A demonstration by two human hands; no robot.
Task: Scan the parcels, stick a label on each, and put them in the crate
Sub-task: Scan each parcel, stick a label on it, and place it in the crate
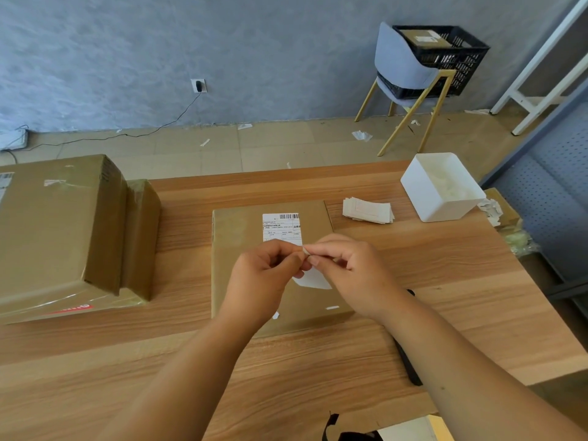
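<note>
Parcel (237, 246) lies mid-table; left hand (264, 276) and right hand (354, 272) both pinch a label (313, 279) just above it — not yet stuck. Crate (458, 70) holds one box (424, 38) — a stack (63, 230) waits at left.

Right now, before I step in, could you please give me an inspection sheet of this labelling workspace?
Surface: light wooden table.
Job's things: flat brown cardboard parcel at centre, printed white shipping label on its top; small white sticker held above it; stack of pale paper labels to its right; black plastic crate on a grey chair, one brown parcel inside.
Clutter: two large taped brown boxes at left; white plastic tub holding scraps; black device partly hidden by the right forearm.
Grips: left hand and right hand both pinch the sticker.
Cables: black cable from a wall socket toward a white power strip on the floor.
Surroundings: grey wall, tiled floor with paper scraps.
</note>
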